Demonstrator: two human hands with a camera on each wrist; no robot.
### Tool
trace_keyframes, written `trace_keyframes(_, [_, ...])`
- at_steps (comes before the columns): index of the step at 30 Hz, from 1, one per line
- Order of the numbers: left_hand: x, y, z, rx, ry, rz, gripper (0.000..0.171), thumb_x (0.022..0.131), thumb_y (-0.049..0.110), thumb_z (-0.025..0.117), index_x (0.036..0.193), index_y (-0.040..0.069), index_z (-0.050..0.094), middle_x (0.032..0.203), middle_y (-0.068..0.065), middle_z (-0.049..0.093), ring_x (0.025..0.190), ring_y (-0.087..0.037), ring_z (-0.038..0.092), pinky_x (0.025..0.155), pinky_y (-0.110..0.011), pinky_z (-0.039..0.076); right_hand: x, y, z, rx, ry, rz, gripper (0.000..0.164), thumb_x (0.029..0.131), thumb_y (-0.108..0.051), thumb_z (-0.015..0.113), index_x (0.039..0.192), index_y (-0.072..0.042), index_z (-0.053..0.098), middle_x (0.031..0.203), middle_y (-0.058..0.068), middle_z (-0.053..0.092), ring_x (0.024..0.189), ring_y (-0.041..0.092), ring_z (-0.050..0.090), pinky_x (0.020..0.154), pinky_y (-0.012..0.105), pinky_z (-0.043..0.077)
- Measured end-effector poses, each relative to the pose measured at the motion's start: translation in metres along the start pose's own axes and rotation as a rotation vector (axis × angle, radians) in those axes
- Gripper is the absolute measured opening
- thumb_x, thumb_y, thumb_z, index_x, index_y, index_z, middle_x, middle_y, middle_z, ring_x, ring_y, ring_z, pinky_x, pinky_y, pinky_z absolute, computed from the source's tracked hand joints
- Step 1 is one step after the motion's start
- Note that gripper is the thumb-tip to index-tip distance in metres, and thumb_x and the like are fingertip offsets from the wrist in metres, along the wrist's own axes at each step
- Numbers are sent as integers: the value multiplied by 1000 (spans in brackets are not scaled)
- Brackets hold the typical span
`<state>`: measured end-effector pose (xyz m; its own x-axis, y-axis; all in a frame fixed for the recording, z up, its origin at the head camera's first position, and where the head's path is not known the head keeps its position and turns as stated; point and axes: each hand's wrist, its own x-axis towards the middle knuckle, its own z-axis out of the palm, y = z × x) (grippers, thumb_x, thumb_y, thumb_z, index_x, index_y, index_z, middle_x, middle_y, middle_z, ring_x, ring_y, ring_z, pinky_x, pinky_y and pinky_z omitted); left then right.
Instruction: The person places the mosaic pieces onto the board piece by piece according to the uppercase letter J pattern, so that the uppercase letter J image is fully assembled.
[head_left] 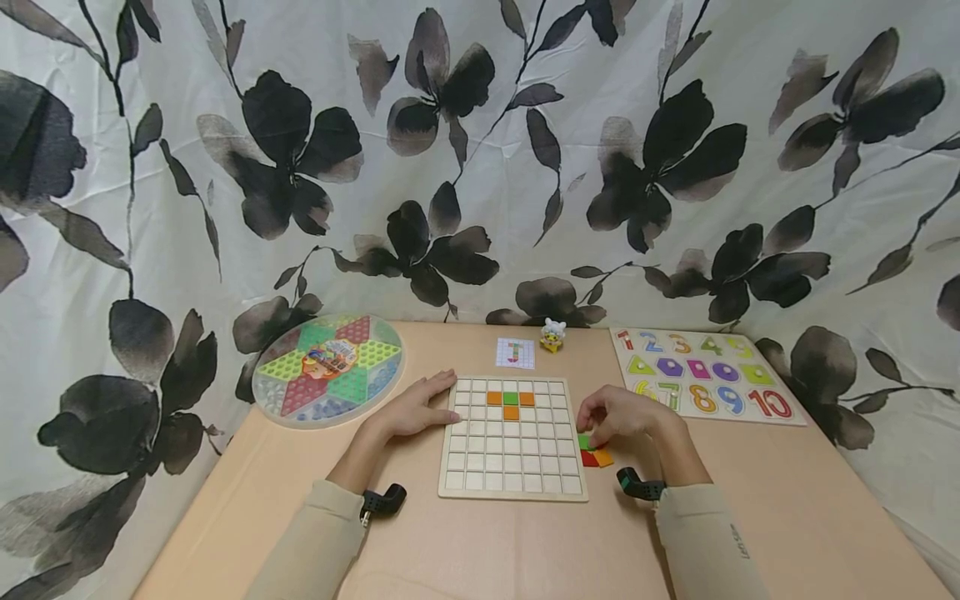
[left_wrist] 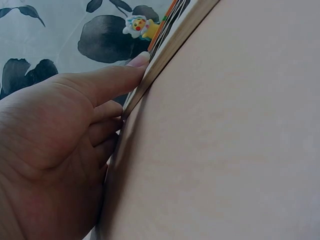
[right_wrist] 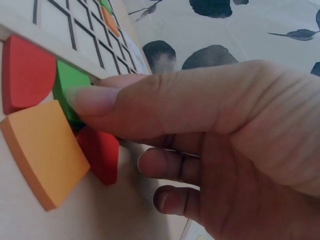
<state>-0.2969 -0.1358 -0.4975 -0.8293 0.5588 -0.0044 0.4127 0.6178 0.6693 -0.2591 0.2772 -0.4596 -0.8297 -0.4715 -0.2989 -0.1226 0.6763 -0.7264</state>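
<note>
A wooden grid board (head_left: 512,498) lies flat on the table with square white cells. Three orange tiles and a green one sit in its upper cells in a T shape. My left hand (head_left: 411,408) rests at the board's left edge, fingers extended; in the left wrist view its thumb (left_wrist: 120,80) touches the wooden side. Beside the right edge, my right hand (head_left: 630,415) pinches a green tile (right_wrist: 65,80) between thumb and index finger. Around it lie an orange tile (right_wrist: 50,150) and two red tiles with a rounded side, one a red tile (right_wrist: 30,70) against the board.
Behind the board are a small card (head_left: 515,353) with a grid pattern and a little yellow-and-white figurine (head_left: 552,335). A round multicoloured game board (head_left: 273,400) stands at the left. To the right lies a number-and-shape puzzle board (head_left: 720,354). A flower-print cloth (head_left: 540,242) hangs behind the table.
</note>
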Motion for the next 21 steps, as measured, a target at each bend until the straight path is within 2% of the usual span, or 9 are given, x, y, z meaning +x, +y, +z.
trace_keyframes(12, [0,1,0,0,0,-5,86,96,41,74,162,3,35,173,-13,24,162,-32,17,134,-52,4,3,1,1,-30,-33,-29,21,77,-1,88,93,-4,74,83,5,64,80,19,55,72,29,47])
trace_keyframes(21, [0,1,0,-8,1,0,85,96,40,74,161,3,35,173,-13,24,162,-31,17,134,-51,4,4,2,1,-28,4,9,23,77,-4,90,93,-7,73,85,4,63,84,22,55,76,33,45])
